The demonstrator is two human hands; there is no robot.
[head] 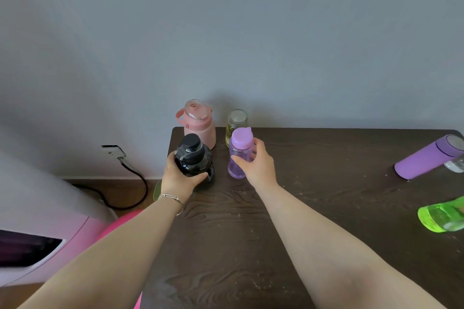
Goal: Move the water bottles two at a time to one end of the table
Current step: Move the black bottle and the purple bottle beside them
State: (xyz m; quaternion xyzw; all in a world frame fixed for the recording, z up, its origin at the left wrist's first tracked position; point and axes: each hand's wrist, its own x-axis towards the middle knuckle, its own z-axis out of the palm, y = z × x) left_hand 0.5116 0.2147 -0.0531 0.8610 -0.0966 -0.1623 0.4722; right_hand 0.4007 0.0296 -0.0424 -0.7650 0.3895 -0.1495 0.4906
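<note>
— While both arms reach over the dark wooden table [326, 208], what are the hands holding?

— The left hand [179, 178] is wrapped around the side of a black bottle [193, 155] near the table's left edge, fingers curled at its far side and thumb across the front. That bottle stands upright with its black screw cap on. A thin bracelet [173, 198] sits on that wrist.

— And the other one?

— The right hand [256, 165] is closed around a clear purple bottle [239, 155] with a lilac cap, thumb in front and fingers behind. It is upright, just right of the black one. Whether its base touches the table or hangs a little above it, I cannot tell.

— What stands behind them?

— A pink bottle [198, 124] with a loop handle and a clear lid sits at the back left corner, directly behind the black one. Beside it, to the right, is a glass bottle [236, 123] with yellowish liquid and a pale cap, partly hidden by the purple cap.

— Anything at the other end?

— Well apart, at the right edge of the view, a matte purple flask [426, 158] appears tilted, with something clear [455, 164] just beside it that is cut off. Nearer the camera is a bright green bottle [442, 216], also cropped.

— And off the table?

— A black cable [135, 183] runs from a wall socket [113, 150] down to the floor on the left.
</note>
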